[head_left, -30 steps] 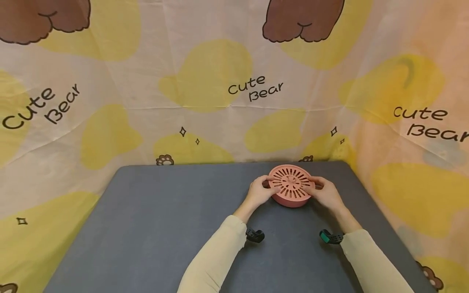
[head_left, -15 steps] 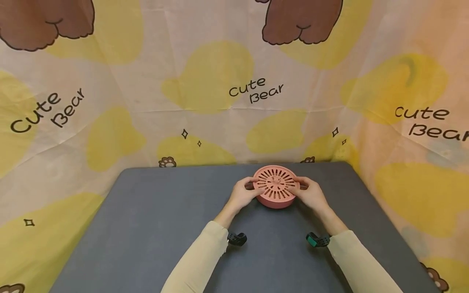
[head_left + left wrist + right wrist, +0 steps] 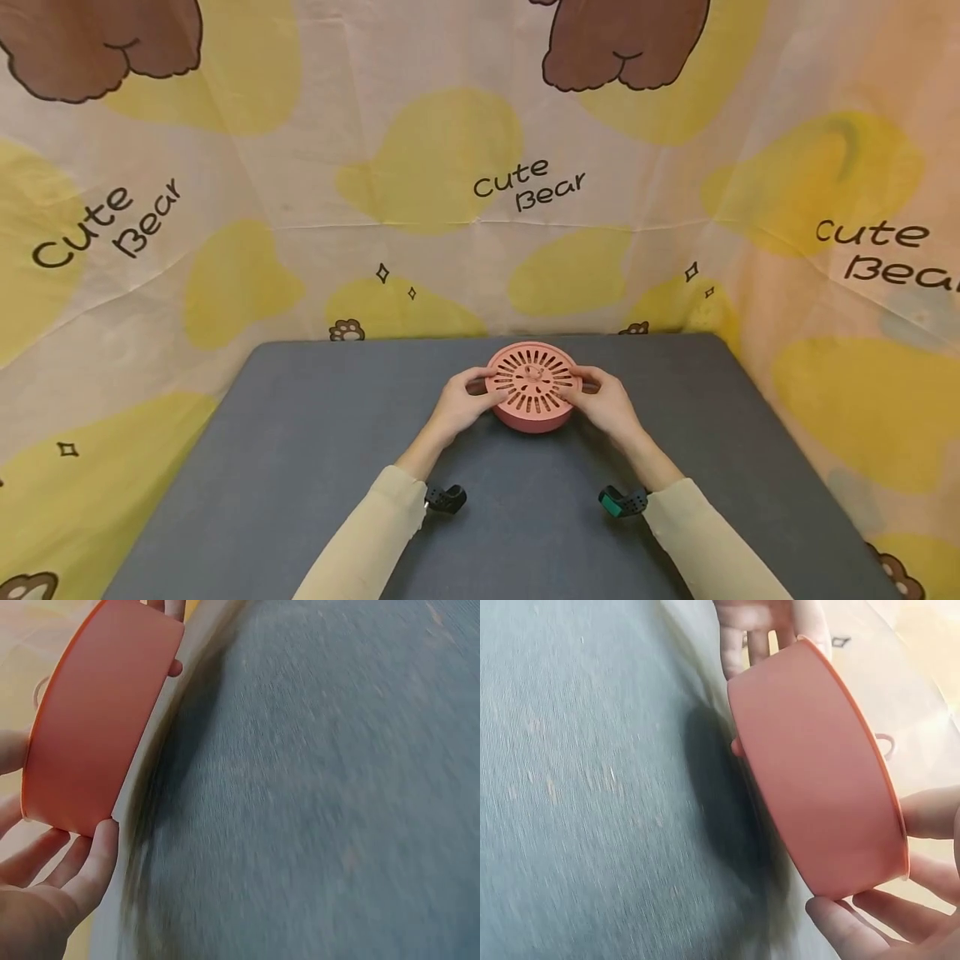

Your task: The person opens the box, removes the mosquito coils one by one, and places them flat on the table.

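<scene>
A pink round box (image 3: 532, 423) is held above the far part of a grey-blue tabletop (image 3: 315, 467), its slotted lid (image 3: 534, 382) facing up and tipped a little toward the person. In both wrist views the box's lower edge is clear of the surface, with a dark shadow beneath, and a small round foot (image 3: 175, 668) pokes out from its underside.

The left hand (image 3: 456, 406) grips the box's left side and the right hand (image 3: 609, 407) its right side, each pinching it with the thumb by the lid's edge and fingers round the wall toward the base. On top, a small looped knob (image 3: 533, 372) stands at the middle of the lid (the slots fan out around it like rays).

Nearer the person than the box, dark bands (image 3: 446, 499) sit at the cuffs of two pale sleeves (image 3: 367, 533); the one on the right carries a green patch (image 3: 611, 505).

Behind the box hangs a printed cloth (image 3: 420, 250) reading "Cute Bear" in black lettering (image 3: 529, 185). The same words appear to the left of the box, slanting upward, and to its right, where the picture's edge trims the last letter.
</scene>
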A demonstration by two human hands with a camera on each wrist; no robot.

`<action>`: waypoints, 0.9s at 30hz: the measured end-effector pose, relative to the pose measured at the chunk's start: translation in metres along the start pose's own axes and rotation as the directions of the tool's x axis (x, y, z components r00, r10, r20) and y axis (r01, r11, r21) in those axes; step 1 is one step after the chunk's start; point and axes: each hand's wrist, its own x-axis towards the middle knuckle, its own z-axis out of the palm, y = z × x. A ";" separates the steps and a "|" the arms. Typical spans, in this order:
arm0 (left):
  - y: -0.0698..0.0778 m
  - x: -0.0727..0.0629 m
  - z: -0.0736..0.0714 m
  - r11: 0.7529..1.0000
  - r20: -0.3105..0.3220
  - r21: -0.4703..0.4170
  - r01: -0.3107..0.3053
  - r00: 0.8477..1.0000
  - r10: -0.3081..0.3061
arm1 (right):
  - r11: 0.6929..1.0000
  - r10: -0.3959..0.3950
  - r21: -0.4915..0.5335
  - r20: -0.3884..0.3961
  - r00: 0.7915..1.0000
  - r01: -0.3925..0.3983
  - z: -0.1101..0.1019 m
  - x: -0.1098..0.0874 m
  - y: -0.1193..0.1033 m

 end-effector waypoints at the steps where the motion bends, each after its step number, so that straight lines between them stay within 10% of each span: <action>1: -0.001 -0.002 -0.003 1.000 -0.001 0.003 0.000 1.000 0.000 | 1.000 -0.001 0.007 0.004 1.000 0.001 0.003 -0.001 -0.001; 27: -0.009 -0.055 -0.046 0.998 -0.006 0.052 0.028 1.000 -0.028 | 0.999 -0.016 0.030 0.066 0.998 0.014 0.046 -0.033 -0.014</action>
